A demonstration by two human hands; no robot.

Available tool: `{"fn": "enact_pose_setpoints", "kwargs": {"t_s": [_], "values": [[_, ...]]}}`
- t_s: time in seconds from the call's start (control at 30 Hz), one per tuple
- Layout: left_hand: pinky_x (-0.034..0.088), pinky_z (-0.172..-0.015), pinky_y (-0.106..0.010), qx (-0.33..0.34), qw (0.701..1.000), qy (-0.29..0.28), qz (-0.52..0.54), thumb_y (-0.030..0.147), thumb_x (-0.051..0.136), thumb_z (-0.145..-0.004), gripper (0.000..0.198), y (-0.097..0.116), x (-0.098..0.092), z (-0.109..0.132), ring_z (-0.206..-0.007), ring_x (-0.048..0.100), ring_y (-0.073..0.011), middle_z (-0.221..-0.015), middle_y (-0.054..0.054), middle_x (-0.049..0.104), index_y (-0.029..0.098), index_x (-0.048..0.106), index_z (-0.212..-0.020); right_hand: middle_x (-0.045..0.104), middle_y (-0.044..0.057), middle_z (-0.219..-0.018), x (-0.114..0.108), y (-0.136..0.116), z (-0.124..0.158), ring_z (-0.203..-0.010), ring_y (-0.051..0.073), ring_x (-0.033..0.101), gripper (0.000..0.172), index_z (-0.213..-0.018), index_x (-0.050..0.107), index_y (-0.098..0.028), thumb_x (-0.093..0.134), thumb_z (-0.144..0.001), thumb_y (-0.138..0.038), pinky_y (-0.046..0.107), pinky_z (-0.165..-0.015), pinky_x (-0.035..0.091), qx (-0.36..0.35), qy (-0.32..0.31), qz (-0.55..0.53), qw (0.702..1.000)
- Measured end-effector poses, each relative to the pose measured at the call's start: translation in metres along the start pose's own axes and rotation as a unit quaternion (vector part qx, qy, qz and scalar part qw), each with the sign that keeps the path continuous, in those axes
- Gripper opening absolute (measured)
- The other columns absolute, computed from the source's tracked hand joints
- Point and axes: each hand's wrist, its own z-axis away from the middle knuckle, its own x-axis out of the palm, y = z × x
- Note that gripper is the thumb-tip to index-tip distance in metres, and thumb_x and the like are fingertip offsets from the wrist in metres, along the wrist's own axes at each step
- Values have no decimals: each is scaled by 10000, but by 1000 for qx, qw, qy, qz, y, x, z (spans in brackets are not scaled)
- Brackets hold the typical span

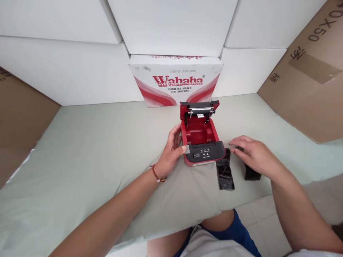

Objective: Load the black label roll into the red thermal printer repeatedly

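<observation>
A small red and black label printer (205, 151) rests on the cloth with its lid (199, 111) raised, its red inner bay showing. My left hand (173, 148) grips its left side, thumb pressed on the grey corner of the black top panel and fingers along the outer wall. To the right of the printer, my right hand (249, 153) hovers with thumb and fingers apart. Something dark shows between them, partly hidden. Just below that hand lies a black piece (252, 173). A shiny, creased black strip (225, 173) lies beside the printer's front right corner.
Pale green cloth (107, 142) covers the table. Behind the printer stands a Wahaha water carton (178, 84), backed by stacked white boxes (174, 25). Brown cardboard boxes flank the table, one at the right (308, 100) and one at the left (24, 117).
</observation>
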Motion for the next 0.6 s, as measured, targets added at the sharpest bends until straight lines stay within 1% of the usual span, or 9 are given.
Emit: {"fn": "enact_pose_setpoints", "kwargs": {"t_s": [0.1,0.17,0.23,0.3,0.37,0.43,0.47,0.53,0.6], "values": [[323,-1383,-550,-1,1000,3,0,545,801,-929,790,0,0,0,-1688,330,-327,-1809,-63,360,372,434,-1607,798,135,-1219,8,-17,-8,-988,257,794,314,-1263,782,-188,571,-1043,-266,370,-862,623,-9,-83,36,996],[322,-1383,-557,-4,1000,2,3,542,801,-930,794,0,0,1,-1689,327,-332,-1811,-60,356,373,430,-1611,789,133,-1137,1,-21,-6,-927,253,779,297,-1236,791,-189,588,-1029,-251,352,-814,609,1,-123,43,991],[315,-1386,-560,-5,1000,2,6,532,796,-938,783,1,1,1,-1688,326,-332,-1812,-56,355,373,431,-1612,775,130,-1136,-22,-23,1,-962,257,765,294,-1229,805,-213,605,-1048,-331,355,-841,608,-31,-172,-26,984],[303,-1394,-555,-2,1000,0,9,521,790,-948,769,1,1,1,-1690,322,-326,-1811,-55,359,369,433,-1611,767,119,-1189,-55,-26,9,-1020,255,752,335,-1265,817,-265,646,-1053,-461,353,-884,609,-76,-214,-138,964],[315,-1391,-547,1,1000,-3,9,510,788,-953,761,1,1,2,-1688,326,-319,-1809,-51,359,373,433,-1612,759,102,-1139,-86,-33,9,-927,227,740,365,-1259,841,-302,731,-1002,-537,323,-791,598,-63,-189,-199,959],[349,-1374,-544,2,1000,-3,2,509,772,-965,745,-1,1,3,-1679,344,-314,-1810,-45,352,390,425,-1614,700,53,-913,-103,-45,-3,-733,178,658,428,-1243,859,-288,788,-943,-585,293,-652,533,-38,-149,-206,966],[369,-1362,-547,4,1000,0,-9,514,754,-977,733,-2,0,4,-1672,354,-314,-1808,-45,347,399,417,-1618,632,16,-799,-104,-52,-13,-657,157,592,466,-1254,858,-273,793,-927,-598,283,-605,488,-28,-136,-198,970],[398,-1339,-558,17,998,22,-58,522,697,-1016,683,-3,0,8,-1660,370,-315,-1791,-56,352,403,408,-1623,502,-43,-663,-93,-65,-39,-588,139,494,508,-1321,833,-252,767,-932,-572,273,-573,422,-14,-121,-174,977],[411,-1319,-578,65,984,68,-152,513,628,-1056,607,-2,1,14,-1636,392,-319,-1734,-87,399,376,432,-1614,527,-55,-641,-72,-79,-65,-588,141,511,457,-1353,812,-250,737,-954,-458,273,-610,427,5,-95,-124,988]]}}
